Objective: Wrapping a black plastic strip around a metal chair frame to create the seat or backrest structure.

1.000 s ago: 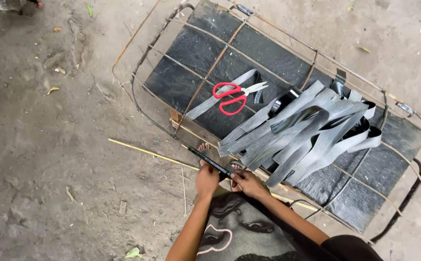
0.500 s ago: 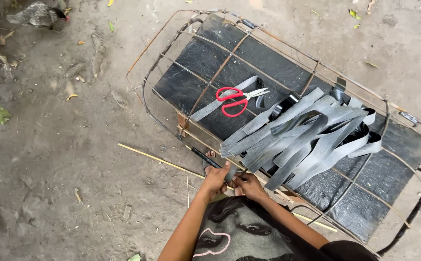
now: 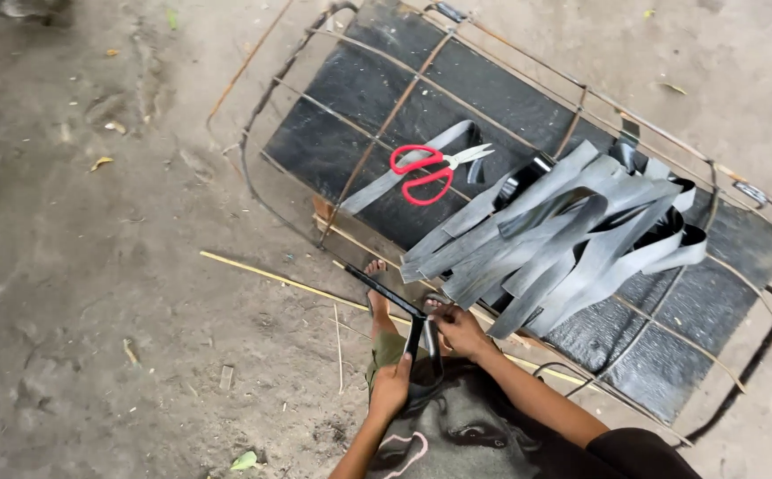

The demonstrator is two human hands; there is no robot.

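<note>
Rusty metal-rod frame (image 3: 763, 202) lies on dirt ground, black sheet under it, pile of grey rubber strips (image 3: 563, 235) and red-handled scissors (image 3: 429, 168) on top. Near frame's lower edge, right hand (image 3: 461, 330) and left hand (image 3: 391, 388) each close on a black rubber strip (image 3: 404, 312), pulled taut between them beside a bare foot (image 3: 377, 297).

Outdoor yard workspace, informal, work done on the ground. Bare packed dirt ground (image 3: 93, 293) with dry leaves (image 3: 102, 163) and thin sticks (image 3: 271, 277) scattered about. A rusty bent wire frame (image 3: 386, 115) lies flat over black sheeting (image 3: 359, 98), with cut grey strips (image 3: 563, 239) and red scissors (image 3: 423, 168) on top.
</note>
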